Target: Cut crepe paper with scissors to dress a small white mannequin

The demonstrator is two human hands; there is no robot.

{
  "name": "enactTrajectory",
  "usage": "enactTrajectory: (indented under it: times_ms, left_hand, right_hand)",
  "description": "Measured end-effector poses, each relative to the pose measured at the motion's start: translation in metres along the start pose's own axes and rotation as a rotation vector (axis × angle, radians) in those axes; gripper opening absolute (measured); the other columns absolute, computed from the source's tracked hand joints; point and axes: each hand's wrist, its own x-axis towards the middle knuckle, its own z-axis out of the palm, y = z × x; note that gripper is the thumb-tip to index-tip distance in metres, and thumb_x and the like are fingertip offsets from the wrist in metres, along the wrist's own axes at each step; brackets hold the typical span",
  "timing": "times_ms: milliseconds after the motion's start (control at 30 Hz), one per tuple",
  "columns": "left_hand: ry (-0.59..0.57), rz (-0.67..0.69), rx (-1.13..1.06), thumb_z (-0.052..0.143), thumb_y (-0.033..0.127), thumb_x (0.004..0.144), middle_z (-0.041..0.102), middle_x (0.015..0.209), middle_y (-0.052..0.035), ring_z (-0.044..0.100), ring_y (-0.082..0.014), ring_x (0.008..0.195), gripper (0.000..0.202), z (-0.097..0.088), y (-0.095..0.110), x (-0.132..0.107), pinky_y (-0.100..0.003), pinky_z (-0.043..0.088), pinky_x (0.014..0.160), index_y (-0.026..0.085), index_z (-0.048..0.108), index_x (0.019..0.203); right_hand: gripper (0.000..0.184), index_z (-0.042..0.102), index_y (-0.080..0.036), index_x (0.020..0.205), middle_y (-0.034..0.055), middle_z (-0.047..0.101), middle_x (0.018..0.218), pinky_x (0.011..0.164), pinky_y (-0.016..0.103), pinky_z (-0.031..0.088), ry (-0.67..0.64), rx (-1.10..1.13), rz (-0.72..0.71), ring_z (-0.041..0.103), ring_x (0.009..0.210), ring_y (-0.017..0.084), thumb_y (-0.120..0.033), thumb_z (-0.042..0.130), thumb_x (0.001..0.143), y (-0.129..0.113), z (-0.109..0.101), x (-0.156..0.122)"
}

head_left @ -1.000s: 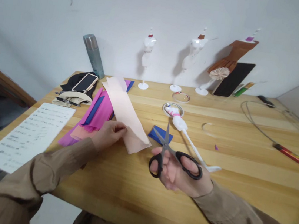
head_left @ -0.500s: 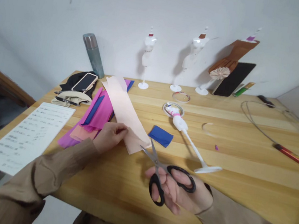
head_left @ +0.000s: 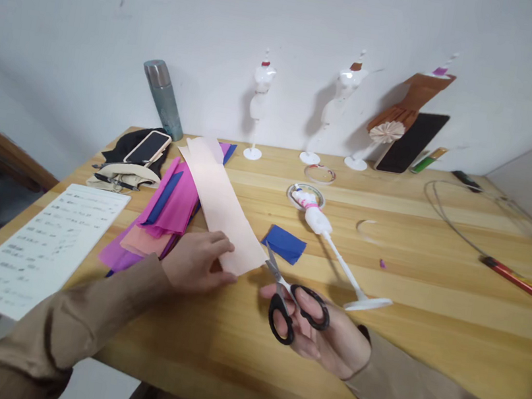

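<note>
My right hand [head_left: 320,337] holds black-handled scissors [head_left: 286,286] by the finger loops. Their blades look nearly closed, with the tips beside the lower right corner of a long pale peach strip [head_left: 221,196], which looks like crepe paper. At the strip's lower left edge is my left hand [head_left: 197,259], thumb and fingers apart and fingertips touching the strip. Partly under the strip lies a pile of magenta, purple and blue sheets [head_left: 178,203]. A small folded blue piece [head_left: 284,243] rests just beyond the scissors. To its right, a white mini dress form [head_left: 317,220] lies tipped over.
Two bare dress forms [head_left: 260,102] and one in a brown dress [head_left: 416,98] stand along the wall by a dark tablet [head_left: 413,143]. Leftward are a bottle [head_left: 163,99], a phone [head_left: 148,148] and a written sheet [head_left: 42,246]. A red tool with a cord [head_left: 518,280] lies right.
The scissor blades have come together from wide apart. My left hand has shifted right along the strip's edge, and its pinched fingers have spread.
</note>
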Motion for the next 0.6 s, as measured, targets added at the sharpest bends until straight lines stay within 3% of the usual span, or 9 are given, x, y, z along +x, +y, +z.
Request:
enactTrajectory:
  times_ms: [100,167,367,500,600]
  left_hand:
    - [-0.127,0.022,0.299,0.069,0.055,0.081,0.068,0.098,-0.0109,0.067,-0.0249,0.083,0.044,0.005,0.017,0.001,-0.034,0.053,0.067,0.015,0.063,0.098]
    - [-0.157,0.01,0.423,0.068,0.051,0.084,0.067,0.09,-0.0107,0.067,-0.0262,0.085,0.037,0.013,0.026,0.004,-0.035,0.054,0.069,0.015,0.063,0.092]
    - [-0.086,0.085,0.626,0.051,0.029,0.096,0.065,0.078,-0.0144,0.066,-0.0278,0.076,0.023,0.034,0.038,0.01,-0.036,0.052,0.058,0.012,0.061,0.084]
    - [-0.067,0.166,0.791,0.04,0.005,0.09,0.065,0.072,-0.0152,0.064,-0.0253,0.063,0.022,0.04,0.04,0.008,-0.035,0.05,0.054,0.007,0.062,0.087]
    - [-0.004,0.192,0.874,0.039,0.003,0.089,0.067,0.073,-0.0186,0.067,-0.0279,0.065,0.025,0.046,0.04,0.006,-0.037,0.051,0.055,0.003,0.064,0.095]
  right_hand:
    - [0.045,0.072,-0.013,0.099,0.0068,0.068,0.07,0.036,0.016,0.019,-0.029,0.01,0.013,0.04,0.039,0.002,-0.054,0.073,0.081,-0.002,0.001,0.0]
    - [0.045,0.072,-0.014,0.097,0.0063,0.068,0.07,0.036,0.016,0.018,-0.041,0.012,0.021,0.039,0.039,0.002,-0.055,0.073,0.08,-0.002,0.002,0.0]
    - [0.047,0.07,-0.013,0.093,0.0033,0.063,0.064,0.038,0.017,0.014,0.019,-0.026,0.024,0.034,0.038,0.001,-0.058,0.073,0.079,-0.002,0.006,-0.003]
    - [0.047,0.067,-0.013,0.091,0.0017,0.061,0.061,0.038,0.018,0.011,0.026,-0.017,0.02,0.027,0.037,0.0,-0.058,0.073,0.079,-0.002,0.007,-0.002]
    - [0.046,0.066,-0.013,0.088,0.0005,0.059,0.059,0.038,0.018,0.009,0.017,0.004,0.02,0.022,0.037,0.0,-0.056,0.074,0.078,-0.003,0.008,-0.002]
